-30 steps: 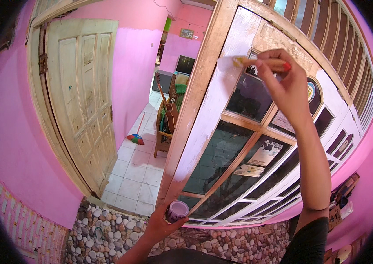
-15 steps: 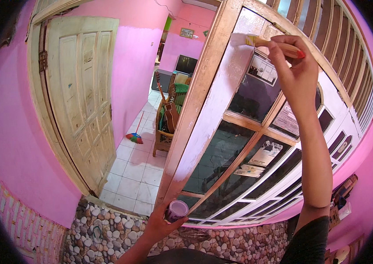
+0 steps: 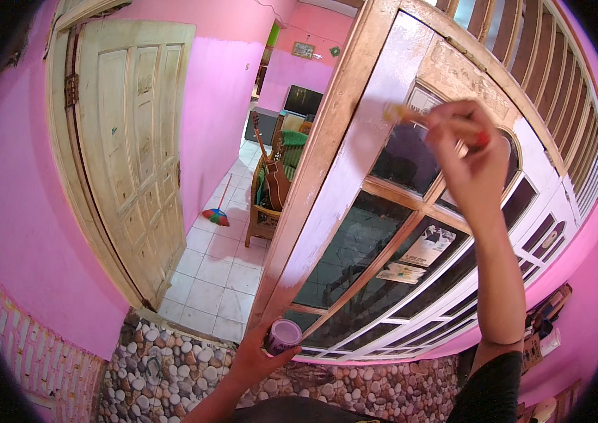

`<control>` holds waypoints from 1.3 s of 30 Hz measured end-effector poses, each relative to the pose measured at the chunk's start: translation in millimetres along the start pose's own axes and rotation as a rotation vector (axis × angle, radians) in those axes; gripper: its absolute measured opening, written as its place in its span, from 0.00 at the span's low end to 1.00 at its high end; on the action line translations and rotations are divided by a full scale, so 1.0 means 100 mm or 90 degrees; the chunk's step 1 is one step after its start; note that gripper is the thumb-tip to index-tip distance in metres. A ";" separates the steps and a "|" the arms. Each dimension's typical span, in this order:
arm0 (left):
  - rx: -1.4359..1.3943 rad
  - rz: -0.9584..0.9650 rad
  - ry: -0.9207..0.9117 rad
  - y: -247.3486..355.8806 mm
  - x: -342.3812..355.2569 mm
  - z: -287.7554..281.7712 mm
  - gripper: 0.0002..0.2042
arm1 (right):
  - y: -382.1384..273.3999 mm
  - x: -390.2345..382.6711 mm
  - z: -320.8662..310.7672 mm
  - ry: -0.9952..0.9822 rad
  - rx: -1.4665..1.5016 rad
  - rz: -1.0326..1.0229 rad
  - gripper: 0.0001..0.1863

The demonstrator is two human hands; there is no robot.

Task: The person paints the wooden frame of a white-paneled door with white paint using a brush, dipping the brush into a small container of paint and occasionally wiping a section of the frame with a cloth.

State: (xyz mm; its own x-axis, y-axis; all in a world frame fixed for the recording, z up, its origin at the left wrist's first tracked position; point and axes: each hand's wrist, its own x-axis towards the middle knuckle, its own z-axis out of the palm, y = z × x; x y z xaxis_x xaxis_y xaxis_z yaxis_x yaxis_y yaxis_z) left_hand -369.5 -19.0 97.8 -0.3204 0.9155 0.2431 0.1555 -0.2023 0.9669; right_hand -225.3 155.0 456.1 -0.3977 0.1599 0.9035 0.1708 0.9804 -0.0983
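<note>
Holding the paintbrush (image 3: pixel 396 113) between 1 and 2 o'clock, tin (image 3: pixel 280 348) at 6 o'clock.
Head view, only one we have, clock read from frame centre: our right hand (image 3: pixel 471 151) is closed round the brush's wooden handle, bristles toward the pale stile (image 3: pixel 348 169); motion blur, so we can't tell if the tips touch. Our left hand (image 3: pixel 260 356) is wrapped round the tin's side, open top up, lilac contents showing. Broom (image 3: pixel 218 217) at 9, guitar (image 3: pixel 279 187) near centre toward 11. Handling, our guess: brush is light, stiff handle, soft bristles; best hold is mid-handle, fingers off the wet end. Tin is rigid, fairly light, slick if drips run down; we'd grip the wall below the rim, level, as it could spill.
</note>
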 end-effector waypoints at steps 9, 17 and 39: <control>-0.042 -0.027 -0.009 0.01 -0.01 0.03 0.33 | 0.21 -0.06 0.05 -0.025 -0.095 0.002 0.07; -0.011 -0.024 -0.006 0.02 -0.03 -0.03 0.34 | 0.21 -0.30 0.13 -0.120 -0.077 -0.039 0.08; -0.011 -0.013 -0.021 0.00 -0.05 -0.06 0.34 | 0.03 -0.52 0.22 -0.149 -0.022 0.003 0.06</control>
State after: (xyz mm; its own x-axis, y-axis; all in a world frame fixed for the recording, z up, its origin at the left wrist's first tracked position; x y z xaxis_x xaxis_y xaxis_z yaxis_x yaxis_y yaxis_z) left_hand -373.8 -25.7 97.3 -0.2930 0.9302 0.2212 0.1325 -0.1896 0.9729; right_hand -223.9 151.9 399.4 -0.5950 0.1902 0.7809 0.2018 0.9758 -0.0840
